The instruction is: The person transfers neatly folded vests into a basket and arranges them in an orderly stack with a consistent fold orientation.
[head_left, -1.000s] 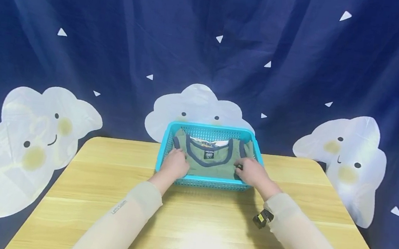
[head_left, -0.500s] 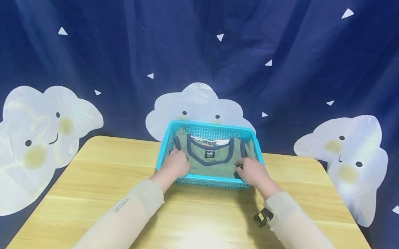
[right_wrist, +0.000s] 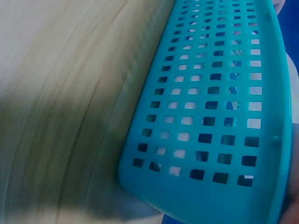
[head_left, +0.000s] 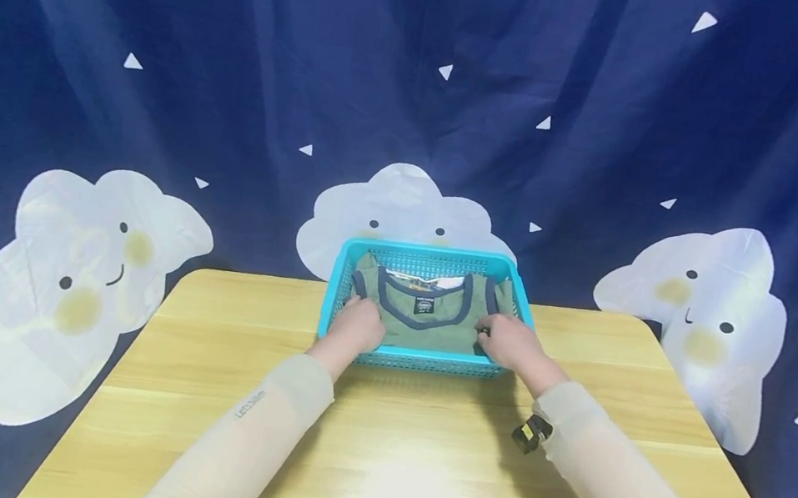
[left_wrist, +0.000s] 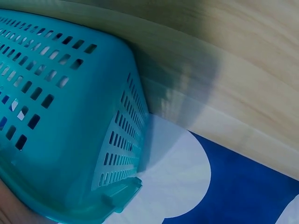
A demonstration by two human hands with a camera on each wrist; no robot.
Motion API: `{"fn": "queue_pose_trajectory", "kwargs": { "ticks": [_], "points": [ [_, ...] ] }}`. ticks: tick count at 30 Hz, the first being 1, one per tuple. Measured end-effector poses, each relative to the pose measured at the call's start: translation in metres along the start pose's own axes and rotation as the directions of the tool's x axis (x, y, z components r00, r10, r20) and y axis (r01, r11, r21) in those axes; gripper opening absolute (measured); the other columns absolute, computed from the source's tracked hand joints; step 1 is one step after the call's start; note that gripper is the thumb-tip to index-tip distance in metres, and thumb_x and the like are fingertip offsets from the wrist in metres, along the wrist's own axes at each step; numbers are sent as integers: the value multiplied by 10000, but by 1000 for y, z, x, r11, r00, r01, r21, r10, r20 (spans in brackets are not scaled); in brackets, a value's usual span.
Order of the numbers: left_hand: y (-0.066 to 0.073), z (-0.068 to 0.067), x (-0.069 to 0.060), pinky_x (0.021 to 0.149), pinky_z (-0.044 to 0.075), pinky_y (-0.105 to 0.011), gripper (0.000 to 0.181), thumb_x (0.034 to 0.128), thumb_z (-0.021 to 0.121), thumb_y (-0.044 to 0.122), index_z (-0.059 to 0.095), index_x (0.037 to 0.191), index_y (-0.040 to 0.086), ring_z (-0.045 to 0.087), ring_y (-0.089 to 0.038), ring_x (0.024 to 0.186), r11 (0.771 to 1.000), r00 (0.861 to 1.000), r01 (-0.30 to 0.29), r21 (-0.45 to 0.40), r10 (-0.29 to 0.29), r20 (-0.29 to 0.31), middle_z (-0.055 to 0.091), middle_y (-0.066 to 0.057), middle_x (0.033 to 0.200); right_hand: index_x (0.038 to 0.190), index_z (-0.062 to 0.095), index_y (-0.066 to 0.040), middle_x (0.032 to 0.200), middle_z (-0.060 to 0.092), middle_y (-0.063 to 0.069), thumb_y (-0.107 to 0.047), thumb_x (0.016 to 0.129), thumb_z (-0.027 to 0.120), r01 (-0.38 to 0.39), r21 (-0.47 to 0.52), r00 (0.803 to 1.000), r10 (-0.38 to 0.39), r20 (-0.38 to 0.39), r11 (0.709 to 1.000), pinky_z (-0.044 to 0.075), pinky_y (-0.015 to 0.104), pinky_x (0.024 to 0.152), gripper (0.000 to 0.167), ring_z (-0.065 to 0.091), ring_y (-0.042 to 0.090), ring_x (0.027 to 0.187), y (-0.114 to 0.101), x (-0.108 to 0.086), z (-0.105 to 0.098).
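A folded green shirt (head_left: pixel 426 332) with navy trim and a black neck label lies in a turquoise plastic basket (head_left: pixel 422 364). My left hand (head_left: pixel 357 326) reaches over the near rim and grips the shirt's left side. On the right side, my right hand (head_left: pixel 511 344) holds the shirt's edge with curled fingers. Most fingertips of both hands are hidden by cloth or the hands themselves. White printed fabric (head_left: pixel 425 280) shows behind the neckline. In the wrist views, the perforated basket wall (left_wrist: pixel 81 107) fills much of the picture, with only slivers of hand at the edges.
The basket stands at the far edge of a light wooden table (head_left: pixel 411 444). Close behind hangs a dark blue curtain (head_left: pixel 424 59) with white clouds and triangles. A small black device (head_left: pixel 532 435) is strapped at the right wrist.
The head view has shifted slightly, so everything sits a little farther right in it. Both hands stay at the shirt's sides, and basket and shirt look unchanged.
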State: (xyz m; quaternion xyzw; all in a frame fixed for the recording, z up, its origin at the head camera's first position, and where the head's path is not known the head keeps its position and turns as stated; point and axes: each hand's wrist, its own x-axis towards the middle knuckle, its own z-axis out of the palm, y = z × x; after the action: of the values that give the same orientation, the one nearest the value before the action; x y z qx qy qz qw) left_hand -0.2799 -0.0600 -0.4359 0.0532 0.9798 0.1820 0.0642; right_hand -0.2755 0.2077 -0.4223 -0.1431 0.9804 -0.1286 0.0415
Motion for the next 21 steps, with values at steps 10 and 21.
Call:
{"fn": "queue_pose_trajectory", "kwargs": {
  "ticks": [10,21],
  "points": [
    [3,0,-1,1233,134,-362,273,976,503,155,693,1049,-28,429,-326,1379,1000,1000,11,-16,-11,-1,633,-149,1289,1235,685,-21,1255,662,187,-168,994,534,-11,3,1000,11,5,1000,448,565,1026,321,563,420,1221,3,-1,1],
    [4,-3,-6,1206,221,-480,337,964,526,142,670,1237,7,298,-344,1460,984,996,39,-172,-51,-67,620,-146,1340,1221,688,-14,1242,667,189,-154,987,538,-13,23,1000,13,-5,1000,452,555,1025,311,571,414,1212,1,-1,0]
  ]
}}
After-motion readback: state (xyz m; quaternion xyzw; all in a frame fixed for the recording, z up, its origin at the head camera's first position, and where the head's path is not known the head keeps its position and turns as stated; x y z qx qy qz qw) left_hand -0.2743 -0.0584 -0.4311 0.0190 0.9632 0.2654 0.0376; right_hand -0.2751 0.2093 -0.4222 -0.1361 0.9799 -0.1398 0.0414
